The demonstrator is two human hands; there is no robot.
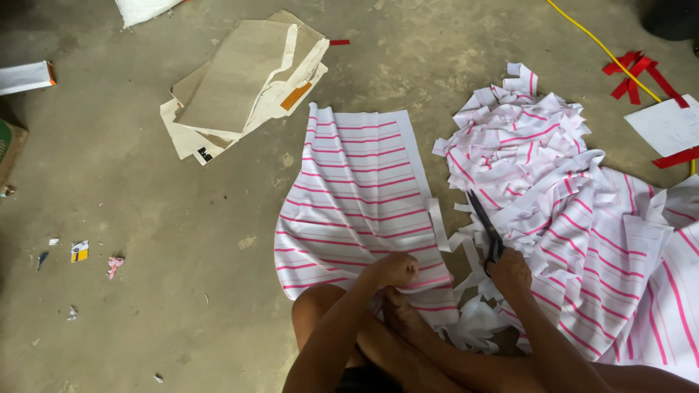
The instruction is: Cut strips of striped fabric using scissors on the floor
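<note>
A wide heap of cut strips [582,196], white with pink lines, covers the right side of the concrete floor [131,218], loose and tangled; it looks featherlight and would scatter if brushed. Left of it, in the middle of the scene, lies the striped sheet [357,196], a thin, limp stack of paper or film with 1 long strip [437,225] already peeling off its right edge. The sheet appears soft and slightly slick, likely to buckle or slide unless pinned flat, so the near edge is the sensible place to hold it. There the left hand [393,271] is closed on the sheet's near edge, pressing it down beside the person's foot [408,316]. The right hand [510,273] is clamped around the handles of dark scissors [484,222], whose blades point far and left, lying between sheet and heap; whether the blades are parted I cannot tell. Far left sits a pile of flattened cardboard [240,87], and far right a few red tape scraps [637,73].
</note>
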